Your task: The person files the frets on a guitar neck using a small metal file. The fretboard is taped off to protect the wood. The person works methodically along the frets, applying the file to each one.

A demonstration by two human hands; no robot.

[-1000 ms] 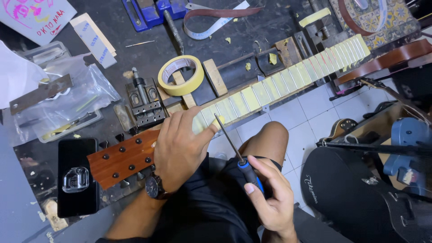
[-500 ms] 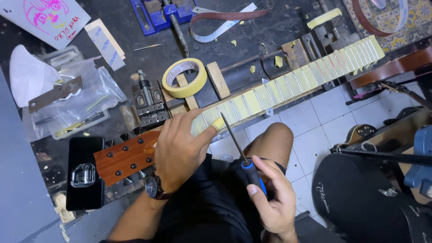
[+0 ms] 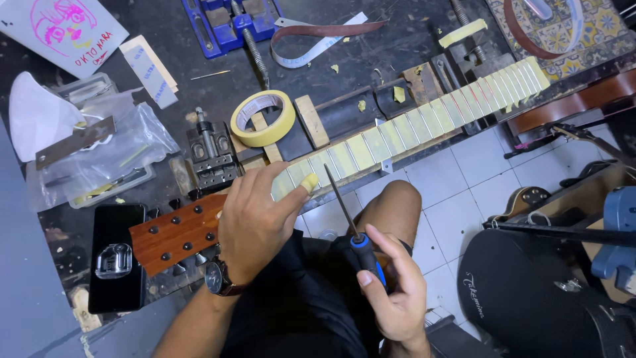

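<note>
A person's left hand (image 3: 255, 222) clamps its grip over a guitar neck (image 3: 371, 142) lying across a dark counter (image 3: 358, 59), thumb tip wrapped in yellowish tape and pressed to the masked fretboard just past the reddish-brown headstock (image 3: 175, 232). The right hand (image 3: 394, 288) closes its grip on a screwdriver (image 3: 354, 222) with a blue-and-black handle, its thin shaft angled up until the tip meets the neck's near edge, just right of the left thumb.

Up and slightly left of the left hand's grip sits a roll of yellow masking tape (image 3: 264, 118); further that way, a clear plastic bag (image 3: 99, 152) holds small parts that are hard to make out. Far to the upper left, a white sheet bearing a pink drawing (image 3: 59, 30) runs off the frame. Left of the grip, beyond the headstock, lies a black phone (image 3: 119, 255) with a small clear case on top. A blue vise (image 3: 232, 20) is cut off at the top edge. Right of the screwdriver grip, a black guitar case (image 3: 530, 298) (its printed label too small to matter) runs off the bottom corner.
</note>
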